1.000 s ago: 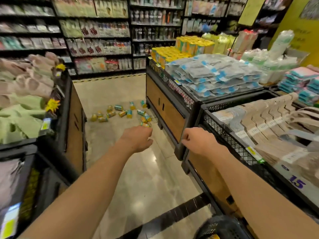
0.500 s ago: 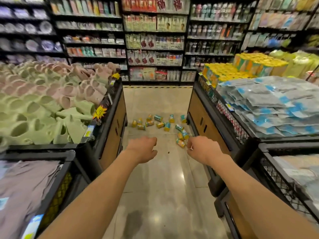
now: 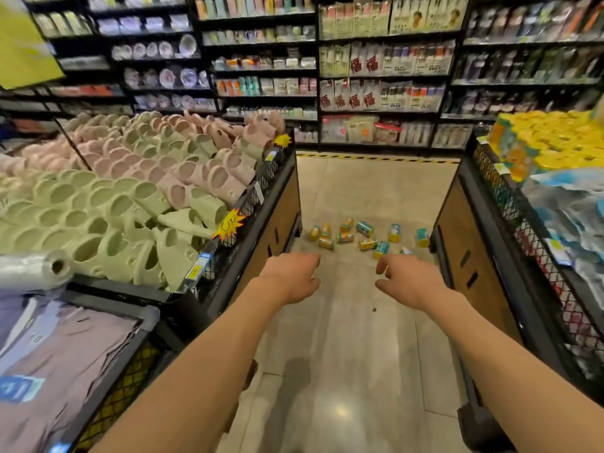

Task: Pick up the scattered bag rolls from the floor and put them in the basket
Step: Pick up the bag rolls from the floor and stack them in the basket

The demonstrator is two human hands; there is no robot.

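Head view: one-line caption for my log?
Both empty hands, left hand and right hand, reach toward bag rolls scattered on the aisle floor.

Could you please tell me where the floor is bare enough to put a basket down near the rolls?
Bare floor runs between the slipper bin and the right-hand bin, under both hands. Crowded: the bag rolls spread nearly across the aisle.

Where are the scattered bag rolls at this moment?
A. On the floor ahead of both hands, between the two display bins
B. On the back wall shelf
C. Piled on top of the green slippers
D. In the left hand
A: the bag rolls lie on the floor, beyond the empty left hand and right hand.
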